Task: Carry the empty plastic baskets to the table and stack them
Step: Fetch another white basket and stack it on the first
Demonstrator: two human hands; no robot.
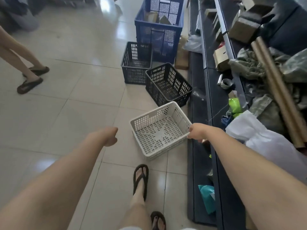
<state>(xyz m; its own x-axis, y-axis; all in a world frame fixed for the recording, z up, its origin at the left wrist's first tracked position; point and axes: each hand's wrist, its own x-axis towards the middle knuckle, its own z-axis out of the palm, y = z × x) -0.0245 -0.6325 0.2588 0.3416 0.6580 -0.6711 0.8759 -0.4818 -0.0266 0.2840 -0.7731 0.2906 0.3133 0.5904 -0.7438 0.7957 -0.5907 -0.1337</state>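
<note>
**White basket gripped by right hand, floor beside counter**

Head view: right hand point(196, 131) is closed on the right rim corner of the white basket point(159, 130). The basket is empty and sits low over the tiled floor point(74, 97); cannot tell whether it rests on the floor or is lifted. Left hand point(110, 136) is loosely curled, holding nothing, just left of the basket and not touching it.

Further along the floor: a black basket point(168, 83), tilted, just beyond the white one. A dark blue basket point(136, 63) stands upright next to it. Behind both is a tall blue crate point(159, 29) with cardboard pieces inside.

The dark counter point(221, 103) runs along the right edge of the floor, close to the baskets. It is cluttered: cardboard tubes point(277, 90), boxes, plastic bags, a tape roll point(226, 83).

Another person's legs in sandals point(28, 78) stand at the left, well apart.
</note>
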